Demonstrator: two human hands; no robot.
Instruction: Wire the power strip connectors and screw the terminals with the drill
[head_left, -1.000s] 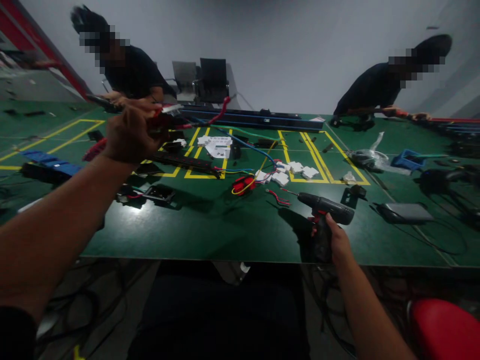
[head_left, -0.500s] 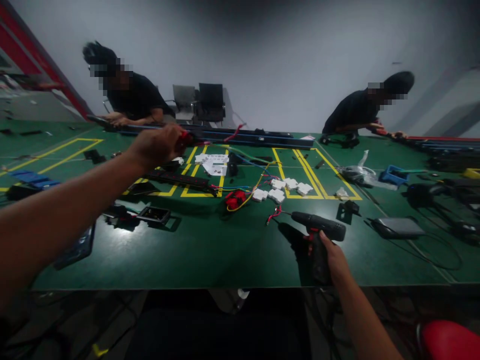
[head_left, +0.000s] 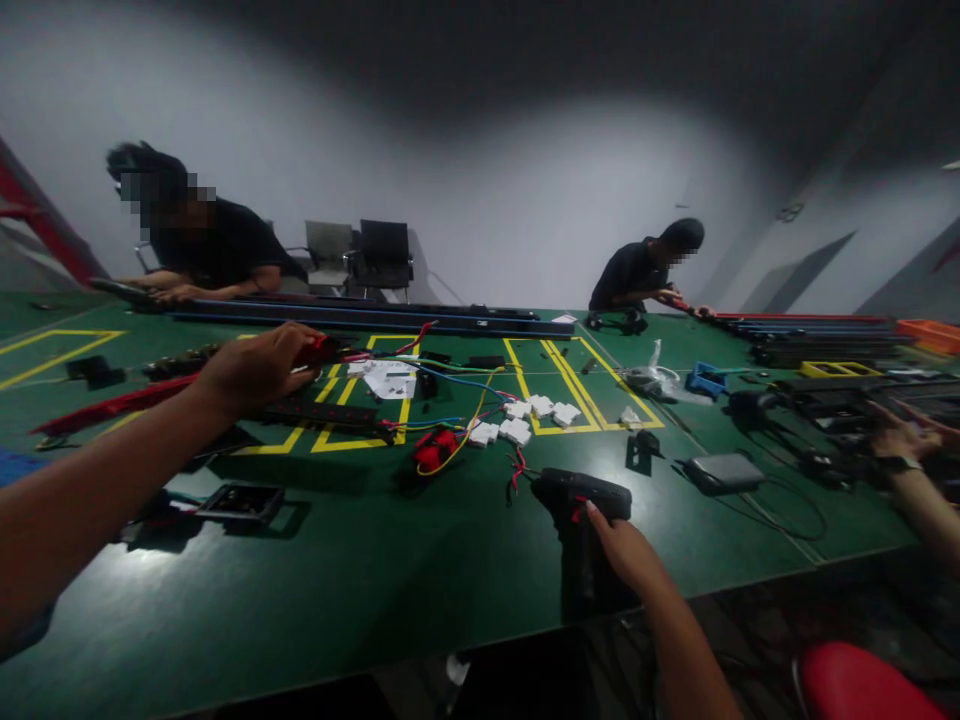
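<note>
Assembly workshop, green workbench (head_left: 315, 600) with yellow markings, drill (head_left: 581, 495), loose wires (head_left: 457, 400)

Matt black plastic drill (head_left: 581, 495); smooth, faintly glossy green table (head_left: 360, 570).

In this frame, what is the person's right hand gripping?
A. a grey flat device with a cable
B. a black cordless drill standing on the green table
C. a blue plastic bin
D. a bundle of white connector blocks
B: the right hand is wrapped round the handle of the black cordless drill, whose body points left over the green table; the white blocks, blue bin and grey device lie untouched farther off.
</note>
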